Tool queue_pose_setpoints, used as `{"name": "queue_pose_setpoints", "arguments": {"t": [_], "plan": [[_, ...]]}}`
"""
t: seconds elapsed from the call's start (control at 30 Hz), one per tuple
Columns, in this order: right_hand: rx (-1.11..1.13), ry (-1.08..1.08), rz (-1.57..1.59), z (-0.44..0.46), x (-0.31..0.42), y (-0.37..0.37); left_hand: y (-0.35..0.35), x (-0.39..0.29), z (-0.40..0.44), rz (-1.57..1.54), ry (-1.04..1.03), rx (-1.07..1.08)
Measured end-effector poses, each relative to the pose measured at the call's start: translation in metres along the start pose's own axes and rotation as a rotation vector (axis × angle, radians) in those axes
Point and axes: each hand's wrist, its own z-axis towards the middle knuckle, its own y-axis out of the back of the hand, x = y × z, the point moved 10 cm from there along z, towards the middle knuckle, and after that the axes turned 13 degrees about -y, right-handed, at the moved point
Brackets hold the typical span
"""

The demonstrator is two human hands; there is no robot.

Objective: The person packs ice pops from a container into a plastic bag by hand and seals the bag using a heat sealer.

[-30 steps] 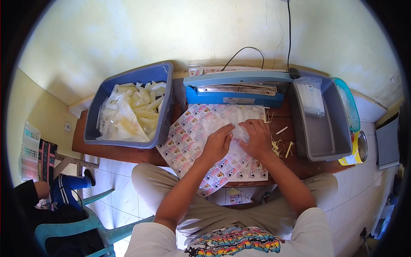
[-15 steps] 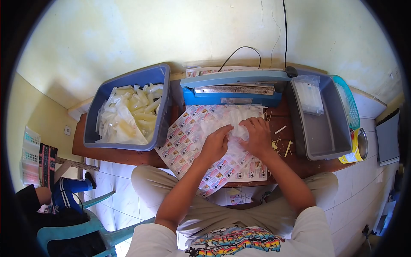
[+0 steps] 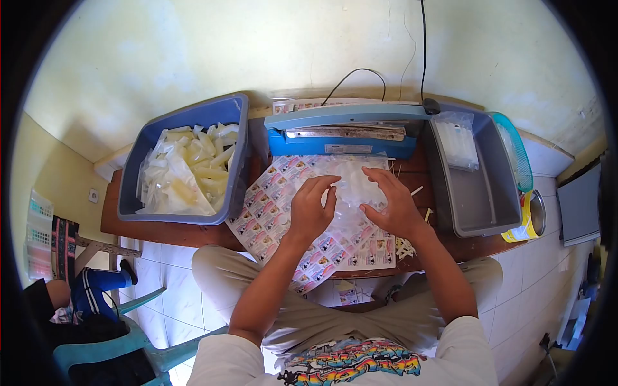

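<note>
Left: tiled floor (image 3: 183, 296), then brown worktop (image 3: 161, 231) against pale wall (image 3: 212, 45), carrying 1 tub (image 3: 239, 167) of pale packets (image 3: 206, 154). Centre: printed sheets (image 3: 262, 206); left hand (image 3: 309, 209) half-open, clear plastic bag (image 3: 353, 185) lying between, right hand (image 3: 397, 209) opened wider; grip on bag cannot be told. Right: 1 grey bin (image 3: 496, 196), 1 yellow tin (image 3: 524, 225) beside it.
</note>
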Motion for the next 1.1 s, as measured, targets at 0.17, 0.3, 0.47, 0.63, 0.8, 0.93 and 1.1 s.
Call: {"name": "queue_pose_setpoints", "arguments": {"t": [0.17,0.3,0.47,0.63,0.8,0.93,1.1], "plan": [[0.01,0.013,0.061,-0.003,0.018,-0.011,0.036,-0.005,0.013,-0.005,-0.008,-0.121],[0.021,0.05,0.088,-0.003,0.045,-0.02,0.065,-0.007,0.014,0.06,-0.003,-0.164],[0.024,0.108,0.111,0.014,0.08,-0.034,0.115,-0.013,0.016,0.169,-0.033,-0.269],[-0.01,0.182,0.197,0.055,0.13,-0.057,0.174,0.021,0.012,0.168,0.1,-0.399],[-0.052,0.279,0.286,0.124,0.178,-0.095,0.228,0.062,0.022,0.333,0.181,-0.441],[0.026,0.303,0.315,0.189,0.19,-0.15,0.248,0.12,0.025,0.378,0.311,-0.4],[0.049,0.265,0.06,0.267,0.188,-0.227,0.263,0.201,0.035,0.421,0.438,-0.26]]}}
